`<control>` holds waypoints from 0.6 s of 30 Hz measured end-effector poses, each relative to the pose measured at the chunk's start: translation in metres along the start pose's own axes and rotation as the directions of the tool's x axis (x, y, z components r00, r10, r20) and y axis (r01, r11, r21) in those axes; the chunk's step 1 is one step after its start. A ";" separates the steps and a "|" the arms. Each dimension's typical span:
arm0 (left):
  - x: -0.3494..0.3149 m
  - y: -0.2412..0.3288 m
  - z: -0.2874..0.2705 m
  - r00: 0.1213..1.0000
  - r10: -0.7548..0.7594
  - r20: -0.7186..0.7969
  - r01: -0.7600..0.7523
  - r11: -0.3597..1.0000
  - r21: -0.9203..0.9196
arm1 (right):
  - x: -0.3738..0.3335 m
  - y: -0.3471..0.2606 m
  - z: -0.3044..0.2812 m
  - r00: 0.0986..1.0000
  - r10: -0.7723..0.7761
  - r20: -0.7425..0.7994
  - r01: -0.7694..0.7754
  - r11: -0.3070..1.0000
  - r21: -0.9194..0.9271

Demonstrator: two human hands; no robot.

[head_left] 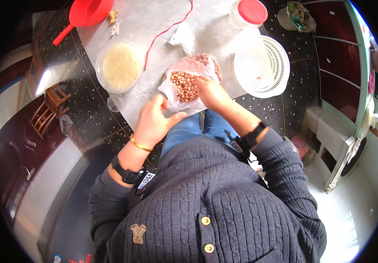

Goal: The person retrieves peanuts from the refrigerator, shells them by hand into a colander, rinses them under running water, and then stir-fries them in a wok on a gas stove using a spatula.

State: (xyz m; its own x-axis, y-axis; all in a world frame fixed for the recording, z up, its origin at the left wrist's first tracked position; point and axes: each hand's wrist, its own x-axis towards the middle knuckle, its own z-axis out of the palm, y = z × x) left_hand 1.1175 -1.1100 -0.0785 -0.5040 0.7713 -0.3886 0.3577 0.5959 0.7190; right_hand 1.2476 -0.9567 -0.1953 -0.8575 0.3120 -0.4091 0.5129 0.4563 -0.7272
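Note:
A clear plastic bag (207,63) stands with its mouth open at the table's near edge. Inside lie many small reddish-brown nuts (184,86), which look like shelled peanuts. My right hand (214,93) is at the right rim of the bag, its fingers bent together on the plastic; the fingertips are partly hidden. My left hand (156,119) hovers by the bag's left rim, thumb and fingers apart, with nothing visible in it.
On the grey table (143,26) stand a round clear tub with pale contents (119,65), a white strainer basket (281,65), a red-lidded jar (252,12), a red dipper (90,11), a crumpled plastic bag (183,39) and a red cord (168,28). A bin (295,18) stands beyond the right edge.

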 end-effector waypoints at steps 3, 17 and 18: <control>0.013 0.000 0.012 0.994 -0.099 0.038 0.098 0.995 0.017 | 0.027 -0.005 0.030 0.996 -0.028 -0.079 0.009 0.973 -0.231; -0.002 -0.002 -0.043 0.944 -0.100 0.313 0.275 -0.283 -0.919 | 0.068 0.038 0.047 0.890 0.284 0.357 -0.455 0.505 0.733; -0.002 0.002 -0.045 0.948 -0.073 0.310 0.276 -0.297 -0.914 | 0.066 0.037 0.042 0.817 0.324 0.477 -0.560 0.249 0.790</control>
State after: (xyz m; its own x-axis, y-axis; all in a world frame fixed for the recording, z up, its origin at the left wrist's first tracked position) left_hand 1.0838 -1.1205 -0.0505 -0.2602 0.7570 -0.5993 -0.9640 -0.1683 0.2059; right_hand 1.2080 -0.9545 -0.2721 -0.5532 0.0050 -0.8330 0.5766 -0.7194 -0.3872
